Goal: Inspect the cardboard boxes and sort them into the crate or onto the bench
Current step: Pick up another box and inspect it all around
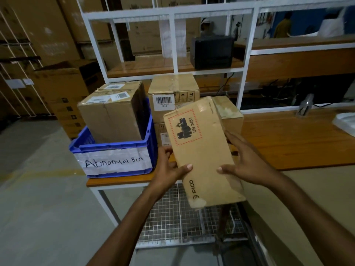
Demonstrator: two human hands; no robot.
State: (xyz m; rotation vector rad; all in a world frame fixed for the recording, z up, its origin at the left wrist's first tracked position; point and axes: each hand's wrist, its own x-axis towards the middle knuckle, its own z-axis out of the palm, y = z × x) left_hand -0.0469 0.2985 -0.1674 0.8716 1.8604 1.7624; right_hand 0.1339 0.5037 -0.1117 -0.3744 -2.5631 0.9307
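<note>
A flat cardboard box point(201, 150) printed with "PICO" and a red-bordered battery label is held tilted above the bench's front edge. My left hand point(171, 167) grips its left edge, thumb on the top face. My right hand point(244, 160) grips the right edge, thumb on top as well. To the left stands a blue crate point(115, 146) labelled "Abnormal Bin", holding two cardboard boxes point(113, 114). Behind the held box, more cardboard boxes point(172, 93) are stacked on the wooden bench point(297, 139).
A white metal shelf frame point(174, 45) rises behind the bench, with a black device point(212, 51) on its shelf. Wire mesh point(172, 217) lies under the bench. Large cartons point(63, 89) stand at the left. A white object point(345, 121) lies at the bench's right.
</note>
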